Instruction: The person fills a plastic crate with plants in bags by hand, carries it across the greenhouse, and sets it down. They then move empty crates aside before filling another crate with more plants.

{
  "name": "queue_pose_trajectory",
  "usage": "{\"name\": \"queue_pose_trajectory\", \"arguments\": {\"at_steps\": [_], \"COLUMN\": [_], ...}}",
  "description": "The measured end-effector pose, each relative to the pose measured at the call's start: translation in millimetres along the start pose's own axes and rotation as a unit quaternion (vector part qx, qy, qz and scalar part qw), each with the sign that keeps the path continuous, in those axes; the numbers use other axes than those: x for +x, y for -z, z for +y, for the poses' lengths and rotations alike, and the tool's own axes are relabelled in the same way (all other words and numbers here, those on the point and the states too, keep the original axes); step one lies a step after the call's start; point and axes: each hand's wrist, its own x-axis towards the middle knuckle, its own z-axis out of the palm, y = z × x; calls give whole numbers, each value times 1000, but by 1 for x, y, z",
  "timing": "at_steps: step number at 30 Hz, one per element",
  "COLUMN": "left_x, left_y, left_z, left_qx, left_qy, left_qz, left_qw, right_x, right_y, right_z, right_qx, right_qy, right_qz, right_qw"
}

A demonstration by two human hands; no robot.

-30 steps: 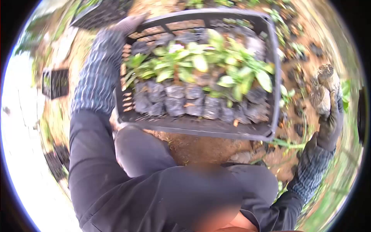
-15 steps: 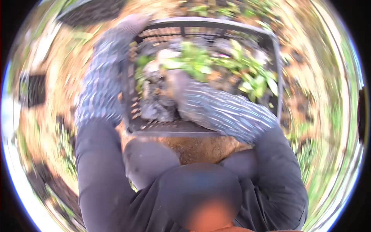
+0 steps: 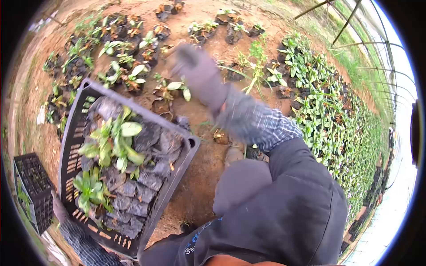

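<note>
Potted seedlings [image 3: 128, 188] in dark bags, packed close inside the black crate [image 3: 141, 111], left half of the frame! Mostly on their sides, by the look of it. And out over the soil at upper centre, the right hand [image 3: 199, 75], clear of the crate's rim, near more bagged plants [image 3: 133, 75] on the ground. Fingers badly blurred: no telling whether spread or pinching anything. Down at lower left, the left hand [image 3: 61, 209] against the crate's outer side, fingers too hidden for telling tight curl from mere rest. Best to brace the crate there during any reach, judging by its slant across the frame. Take each bag low round the body, never by leaf or stem: probably soft, likely to slump under a hard pinch. Set down gently, foliage free!
</note>
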Motion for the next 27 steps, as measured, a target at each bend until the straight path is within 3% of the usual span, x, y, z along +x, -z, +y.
{"name": "queue_pose_trajectory", "arguments": {"at_steps": [1,2,4,6,8,10,11,13,15,18,20,21,23,25,26,27], "left_x": [-7,-6,3,28,42,28,18,-2,1,16,18,17,18,40,41,42], "left_y": [-5,-6,-1,18,27,23,19,2,3,24,33,36,37,67,72,75], "left_z": [8,9,1,-40,-56,-49,-40,3,2,-29,-38,-42,-50,-87,-93,-100], "left_qx": [-88,-82,-90,-134,-139,-48,-44,-136,-109,-73,-38,-34,110,61,229,388], "left_qy": [25,48,68,72,58,18,23,153,182,113,97,102,34,40,-57,-152], "left_qz": [-38,-7,14,19,34,81,82,58,88,123,76,76,84,77,94,106], "left_qw": [995,995,994,988,988,995,995,977,973,983,992,991,990,994,967,903], "right_x": [23,36,43,36,28,24,25,32,39,56,62,63,77,80,82,84], "right_y": [39,81,148,194,226,262,269,283,296,304,318,316,318,325,327,329], "right_z": [56,95,148,185,208,240,241,235,242,251,279,272,249,255,253,253], "right_qx": [-73,-193,-513,-584,-714,-734,-732,-739,-721,-688,-703,-702,-676,-694,-707,-720], "right_qy": [0,-6,-105,-151,-237,-292,-293,-335,-355,-406,-413,-415,-450,-437,-415,-392], "right_qz": [124,162,95,-23,-144,-115,-121,-119,-101,-74,-36,-42,-144,-155,-179,-202], "right_qw": [990,968,847,797,643,603,603,572,587,597,578,577,565,551,543,536]}}
